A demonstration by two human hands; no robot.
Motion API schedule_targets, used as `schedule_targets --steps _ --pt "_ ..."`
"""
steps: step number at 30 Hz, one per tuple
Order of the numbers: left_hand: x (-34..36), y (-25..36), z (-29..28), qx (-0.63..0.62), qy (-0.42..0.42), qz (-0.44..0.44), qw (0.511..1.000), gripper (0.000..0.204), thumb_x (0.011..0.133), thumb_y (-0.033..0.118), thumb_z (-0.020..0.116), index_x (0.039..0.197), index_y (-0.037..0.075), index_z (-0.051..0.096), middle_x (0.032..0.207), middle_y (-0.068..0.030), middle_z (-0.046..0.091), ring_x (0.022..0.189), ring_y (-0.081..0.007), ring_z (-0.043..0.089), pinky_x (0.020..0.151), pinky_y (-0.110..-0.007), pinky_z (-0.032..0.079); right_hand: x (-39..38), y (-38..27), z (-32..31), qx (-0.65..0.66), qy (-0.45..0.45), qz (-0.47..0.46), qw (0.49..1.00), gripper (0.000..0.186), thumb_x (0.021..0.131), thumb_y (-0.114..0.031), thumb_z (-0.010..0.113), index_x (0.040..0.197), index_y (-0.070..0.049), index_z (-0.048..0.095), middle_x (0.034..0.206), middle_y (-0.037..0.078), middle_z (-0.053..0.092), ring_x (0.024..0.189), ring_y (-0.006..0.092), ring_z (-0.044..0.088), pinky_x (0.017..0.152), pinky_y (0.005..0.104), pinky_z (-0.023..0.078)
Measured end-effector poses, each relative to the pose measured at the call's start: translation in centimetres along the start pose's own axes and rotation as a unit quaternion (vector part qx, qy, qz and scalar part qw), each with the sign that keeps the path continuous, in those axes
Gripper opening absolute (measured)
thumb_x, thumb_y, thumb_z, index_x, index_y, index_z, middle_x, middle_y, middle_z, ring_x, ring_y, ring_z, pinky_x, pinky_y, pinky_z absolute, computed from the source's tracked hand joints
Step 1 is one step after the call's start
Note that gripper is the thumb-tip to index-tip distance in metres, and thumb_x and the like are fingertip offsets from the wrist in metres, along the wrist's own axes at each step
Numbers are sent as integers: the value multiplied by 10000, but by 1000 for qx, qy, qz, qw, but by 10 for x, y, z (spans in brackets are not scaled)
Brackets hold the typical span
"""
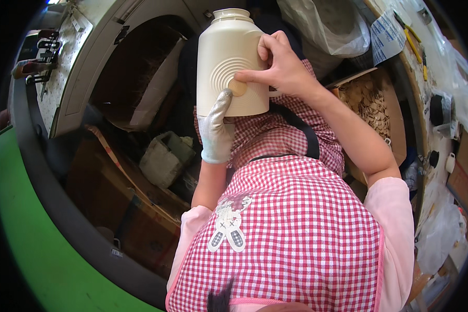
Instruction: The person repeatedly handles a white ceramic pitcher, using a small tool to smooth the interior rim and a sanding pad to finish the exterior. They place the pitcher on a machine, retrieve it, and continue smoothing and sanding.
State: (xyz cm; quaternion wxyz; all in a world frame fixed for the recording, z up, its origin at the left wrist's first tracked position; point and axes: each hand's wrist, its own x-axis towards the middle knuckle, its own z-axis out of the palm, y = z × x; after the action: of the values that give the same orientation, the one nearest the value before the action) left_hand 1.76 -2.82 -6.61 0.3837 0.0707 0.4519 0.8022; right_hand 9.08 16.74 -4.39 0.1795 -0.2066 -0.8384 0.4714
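Item: cream plastic flask shell (pixel 233 62), tall and round-shouldered with a narrow neck at the top and a panel of raised concentric rings on its face; held upright over the lap, in front of a red-and-white checked apron (pixel 291 218). Judged light and hollow, stiff in the wall, smooth and likely slippery on the plain sides; the ringed panel and the shoulder offer the surest purchase, the base edge a second. Right hand (pixel 283 65), bare, is wrapped round the right side of the body, fingers curled over the shoulder and the thumb pressing a small tan round disc (pixel 238 87) at the centre of the rings. Left hand (pixel 215 130), in a white glove, props the lower left edge from beneath, forefinger stretched up to touch the disc; the other fingers are hidden behind it and I cannot tell how they lie. Containers: an open cardboard box (pixel 395 117) to the right, heaped with many like tan discs; a large clear plastic bag (pixel 327 26) above it, contents unclear; further cardboard boxes (pixel 135 208) low on the left, contents too dark to tell.
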Motion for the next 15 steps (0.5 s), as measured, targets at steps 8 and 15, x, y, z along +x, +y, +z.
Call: schedule_targets --steps 8,15 --pt "-3 -5 7 170 -4 75 983 453 997 49 666 1425 -15 534 1335 -110 635 1189 -188 622 1042 -334 489 -4 5 -11 -82 -47 42 995 666 687 -440 961 851 -75 428 973 49 352 846 174 400 765 300 451" --pt "1 -6 -16 375 -79 182 906 557 832 -143 598 1358 34 640 1333 -172 663 1237 -311 638 1080 -396 485 0 14 -12 -36 -49 34 998 709 627 -485 980 896 -60 480 1013 98 391 879 213 444 782 314 485"
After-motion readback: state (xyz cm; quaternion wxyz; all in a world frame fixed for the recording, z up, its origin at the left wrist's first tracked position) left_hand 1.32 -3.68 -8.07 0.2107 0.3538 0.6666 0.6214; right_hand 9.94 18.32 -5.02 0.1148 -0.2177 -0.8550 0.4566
